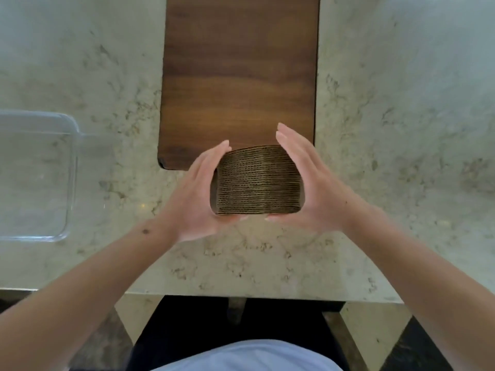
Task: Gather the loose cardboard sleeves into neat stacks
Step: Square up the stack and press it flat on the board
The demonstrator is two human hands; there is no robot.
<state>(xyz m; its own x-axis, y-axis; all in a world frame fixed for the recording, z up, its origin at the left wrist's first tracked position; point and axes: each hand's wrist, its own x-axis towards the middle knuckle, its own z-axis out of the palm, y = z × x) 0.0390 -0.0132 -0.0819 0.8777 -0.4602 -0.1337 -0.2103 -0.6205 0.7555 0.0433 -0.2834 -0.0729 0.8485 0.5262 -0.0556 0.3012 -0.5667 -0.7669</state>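
Squeezing from both sides: stack of cardboard sleeves [258, 180] sits btwn left hand [195, 194] & right hand [310, 183], each grip pressed flat vs. its ends, thumbs under near edge, over marble bench [388, 103] at near end of wooden board [241, 70].

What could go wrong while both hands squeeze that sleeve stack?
1. The stack of cardboard sleeves is gripped only at its ends by the left hand and right hand; the middle sleeves could slip out.
2. Its far sleeves already look offset, so pressing might fan them further.
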